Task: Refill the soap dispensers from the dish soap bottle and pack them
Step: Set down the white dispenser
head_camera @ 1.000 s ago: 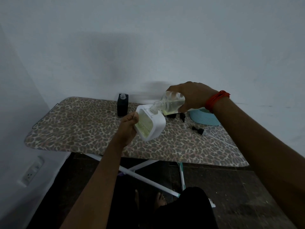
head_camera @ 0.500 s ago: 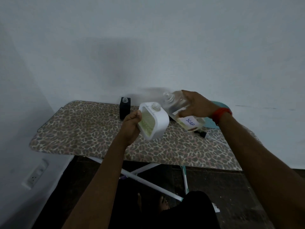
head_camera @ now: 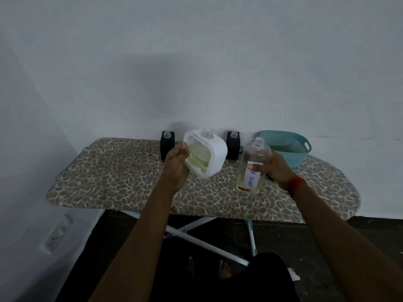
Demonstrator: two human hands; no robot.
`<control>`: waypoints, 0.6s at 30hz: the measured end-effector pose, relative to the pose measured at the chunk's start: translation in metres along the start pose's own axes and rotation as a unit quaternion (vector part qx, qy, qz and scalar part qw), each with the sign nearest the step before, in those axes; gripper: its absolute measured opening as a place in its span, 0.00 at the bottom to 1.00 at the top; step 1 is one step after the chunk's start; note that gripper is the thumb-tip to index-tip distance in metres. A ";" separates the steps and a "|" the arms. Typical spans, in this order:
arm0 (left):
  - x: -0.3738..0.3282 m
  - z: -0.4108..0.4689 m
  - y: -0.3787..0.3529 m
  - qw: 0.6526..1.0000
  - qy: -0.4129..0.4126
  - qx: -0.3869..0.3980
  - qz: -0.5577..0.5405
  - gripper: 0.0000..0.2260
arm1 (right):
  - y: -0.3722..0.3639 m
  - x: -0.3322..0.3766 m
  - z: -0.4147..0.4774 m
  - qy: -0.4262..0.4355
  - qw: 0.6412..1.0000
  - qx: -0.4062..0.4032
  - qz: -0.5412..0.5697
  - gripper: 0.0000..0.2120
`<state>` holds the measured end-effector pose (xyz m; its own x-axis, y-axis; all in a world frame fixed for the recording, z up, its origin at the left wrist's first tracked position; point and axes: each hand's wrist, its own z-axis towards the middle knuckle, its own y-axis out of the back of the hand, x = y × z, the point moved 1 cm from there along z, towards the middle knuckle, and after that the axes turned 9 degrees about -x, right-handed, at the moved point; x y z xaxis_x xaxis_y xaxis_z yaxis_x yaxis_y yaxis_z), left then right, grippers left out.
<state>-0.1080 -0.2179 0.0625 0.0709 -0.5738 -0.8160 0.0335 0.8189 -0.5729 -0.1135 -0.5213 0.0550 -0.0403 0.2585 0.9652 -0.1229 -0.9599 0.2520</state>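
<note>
We note the left hand (head_camera: 176, 165) gripping the part-filled white dispenser (head_camera: 207, 155) above the board (head_camera: 109, 171), the right hand (head_camera: 278, 167) wrapped round the upright soap bottle (head_camera: 250, 171) beside it; we judge this fill finished, the black dispensers (head_camera: 167, 146) behind next.

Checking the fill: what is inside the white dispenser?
Inside the white dispenser, yellowish liquid shows through its clear window; the left hand holds it tilted. The opaque shell hides the rest.

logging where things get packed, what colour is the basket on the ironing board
The basket is teal, shown best in the head view.
</note>
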 end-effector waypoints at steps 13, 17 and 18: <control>0.007 0.003 0.001 1.000 -0.025 -0.011 -0.004 0.10 | 0.003 -0.039 0.006 -0.015 1.000 -0.012 -0.002 0.32; 0.009 0.002 -0.001 0.999 -0.032 -0.003 -0.014 0.10 | 0.002 -0.039 0.004 0.003 0.999 -0.007 -0.032 0.42; 0.009 0.002 0.000 0.999 -0.030 -0.002 -0.014 0.10 | 0.002 -0.039 0.003 0.018 0.998 -0.025 -0.049 0.45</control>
<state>-0.1053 -0.2235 0.0551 0.1302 -0.5945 -0.7935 0.0316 0.8024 -0.5960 -0.1092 -0.5340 0.0183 -0.0608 0.3557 0.9326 -0.1779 -0.9233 0.3405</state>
